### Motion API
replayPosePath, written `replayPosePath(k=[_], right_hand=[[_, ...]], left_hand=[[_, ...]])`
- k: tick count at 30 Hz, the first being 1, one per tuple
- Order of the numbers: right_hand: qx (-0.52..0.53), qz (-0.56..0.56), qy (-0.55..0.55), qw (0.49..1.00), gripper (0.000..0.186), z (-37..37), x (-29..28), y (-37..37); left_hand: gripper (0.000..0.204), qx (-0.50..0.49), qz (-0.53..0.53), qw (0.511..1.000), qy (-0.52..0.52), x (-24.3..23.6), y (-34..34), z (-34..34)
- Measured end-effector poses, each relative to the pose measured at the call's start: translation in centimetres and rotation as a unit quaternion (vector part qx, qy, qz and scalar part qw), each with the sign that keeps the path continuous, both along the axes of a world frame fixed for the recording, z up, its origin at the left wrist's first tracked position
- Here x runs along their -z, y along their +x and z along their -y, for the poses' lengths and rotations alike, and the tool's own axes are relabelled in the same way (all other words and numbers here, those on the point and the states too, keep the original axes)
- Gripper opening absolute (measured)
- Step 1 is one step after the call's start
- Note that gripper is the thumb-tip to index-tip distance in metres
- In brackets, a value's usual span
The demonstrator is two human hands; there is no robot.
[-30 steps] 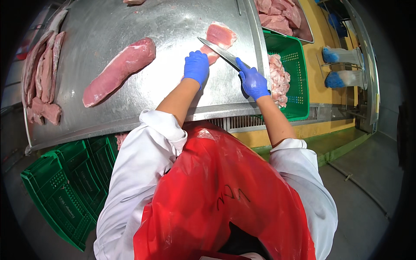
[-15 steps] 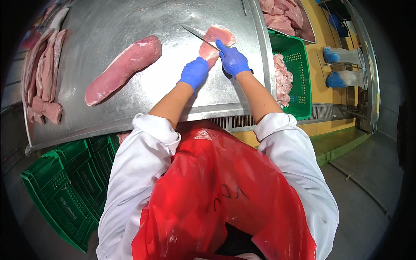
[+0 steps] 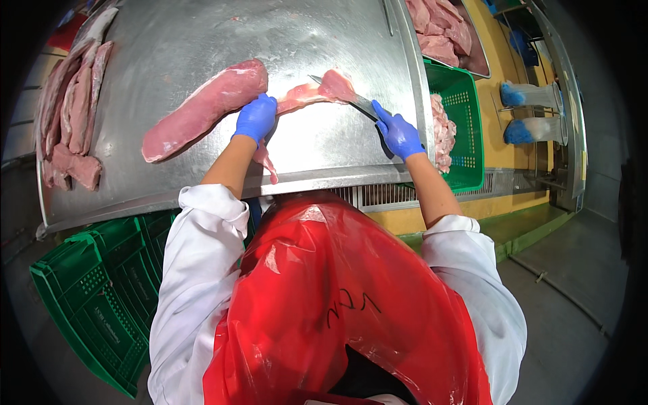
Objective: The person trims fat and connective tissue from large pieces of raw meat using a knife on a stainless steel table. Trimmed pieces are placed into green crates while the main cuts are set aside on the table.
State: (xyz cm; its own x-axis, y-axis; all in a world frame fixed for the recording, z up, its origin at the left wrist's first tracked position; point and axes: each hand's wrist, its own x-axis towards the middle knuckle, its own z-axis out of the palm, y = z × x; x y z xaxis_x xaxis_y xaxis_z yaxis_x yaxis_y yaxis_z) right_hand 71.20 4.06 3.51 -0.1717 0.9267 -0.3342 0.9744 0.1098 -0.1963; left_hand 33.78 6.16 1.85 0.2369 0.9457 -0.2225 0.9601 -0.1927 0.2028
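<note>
In my blue-gloved right hand (image 3: 403,137) is the handle of a knife (image 3: 366,106); its blade points up and left, under or through a thicker pink lump of meat. My left hand (image 3: 256,117), also gloved in blue, is closed on a thin strip of meat (image 3: 302,96) stretched between it and the blade. The strip's other end hangs below my left fist toward the table's front edge. Just left of that fist, a large pork loin (image 3: 206,111) lies slantwise on the metal table (image 3: 317,152).
Several long meat pieces (image 3: 79,101) lie along the table's left side. To the right, a green crate (image 3: 476,128) holds pale trimmings (image 3: 443,131), and a metal tray (image 3: 480,57) beyond it is heaped with meat. Green crates (image 3: 101,297) stand at lower left.
My left hand has moved left, drawing the meat out into a long strip. My right hand has shifted right and down with the knife. The large loin has moved slightly right.
</note>
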Motion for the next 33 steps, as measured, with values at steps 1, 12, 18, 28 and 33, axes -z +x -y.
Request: replayPosePath(k=[1,12,18,28,33], right_hand=[[0.005,0.000,-0.002,1.000,0.054,0.3,-0.2,0.0],[0.015,-0.019,-0.026,0.999,0.055,-5.3,-0.6,-13.3],[-0.004,-0.046,-0.004,0.999,0.057,-7.7,1.4,-18.0],[-0.113,-0.044,0.012,0.993,0.062,-8.7,1.7,-11.0],[0.002,-0.034,-0.011,0.999,0.062,-8.4,2.0,-2.9]], left_hand=[[0.020,-0.003,0.009,1.000,0.017,0.3,0.0,0.5],[0.024,0.033,0.106,0.994,0.010,1.4,6.7,2.6],[0.022,0.020,0.099,0.995,0.013,1.2,6.3,3.2],[0.019,-0.050,0.016,0.998,-0.022,1.3,-5.5,5.1],[0.023,-0.105,-0.017,0.994,-0.005,1.0,-9.1,6.7]])
